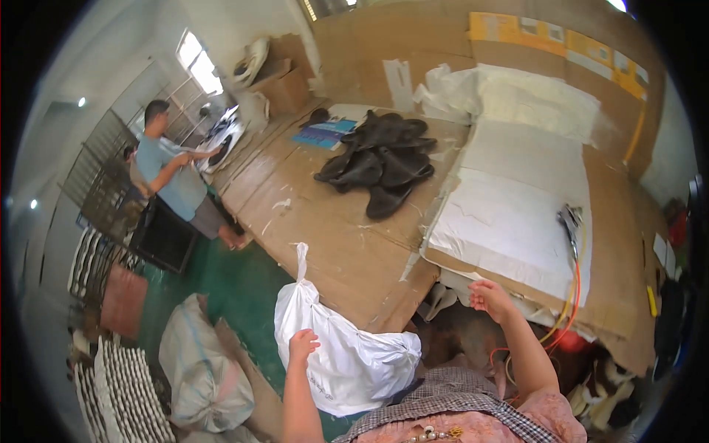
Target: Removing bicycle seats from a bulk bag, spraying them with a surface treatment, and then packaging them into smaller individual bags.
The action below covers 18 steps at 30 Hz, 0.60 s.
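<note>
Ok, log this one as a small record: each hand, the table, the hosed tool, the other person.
Left hand: before a bulging, knotted white bag; contact unclear
Right hand: seemingly empty, near the front edge of a flat white rectangular sheet
Table: brown, cardboard-covered, bearing a heap of limp black pieces
Tool: grey metallic, orange hose, lying on the white sheet
Other person: light blue top, standing left of the table

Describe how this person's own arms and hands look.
The left hand and right hand wear no gloves, with no watch showing. A short, pink patterned sleeve shows on the right arm; the left sleeve is out of view.
</note>
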Motion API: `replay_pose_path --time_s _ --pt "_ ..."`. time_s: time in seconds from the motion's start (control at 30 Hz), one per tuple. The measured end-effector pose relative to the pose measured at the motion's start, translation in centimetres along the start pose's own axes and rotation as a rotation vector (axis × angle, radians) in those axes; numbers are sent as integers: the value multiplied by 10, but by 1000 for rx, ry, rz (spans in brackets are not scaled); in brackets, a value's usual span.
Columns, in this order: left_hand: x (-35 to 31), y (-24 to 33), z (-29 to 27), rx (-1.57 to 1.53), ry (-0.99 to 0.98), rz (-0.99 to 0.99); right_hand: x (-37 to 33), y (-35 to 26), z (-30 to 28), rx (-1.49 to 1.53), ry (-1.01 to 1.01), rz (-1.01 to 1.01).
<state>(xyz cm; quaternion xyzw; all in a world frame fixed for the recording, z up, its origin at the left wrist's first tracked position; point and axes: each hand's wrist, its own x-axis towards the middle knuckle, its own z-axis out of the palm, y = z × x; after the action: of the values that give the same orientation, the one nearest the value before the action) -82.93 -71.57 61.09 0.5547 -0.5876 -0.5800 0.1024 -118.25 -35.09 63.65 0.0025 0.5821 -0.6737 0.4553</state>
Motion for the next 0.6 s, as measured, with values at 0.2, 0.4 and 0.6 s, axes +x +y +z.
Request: replay_pose_path --time_s 0.2,0.4,0.6 --pt "-14 -4 5 -184 89 -82 119 -51 23 89 -291 22" --pt "0 -13 42 -617 51 -122 202 -87 89 106 -225 136" --pt "107 51 146 -739 -262 -238 358 -127 -33 257 -337 -34"
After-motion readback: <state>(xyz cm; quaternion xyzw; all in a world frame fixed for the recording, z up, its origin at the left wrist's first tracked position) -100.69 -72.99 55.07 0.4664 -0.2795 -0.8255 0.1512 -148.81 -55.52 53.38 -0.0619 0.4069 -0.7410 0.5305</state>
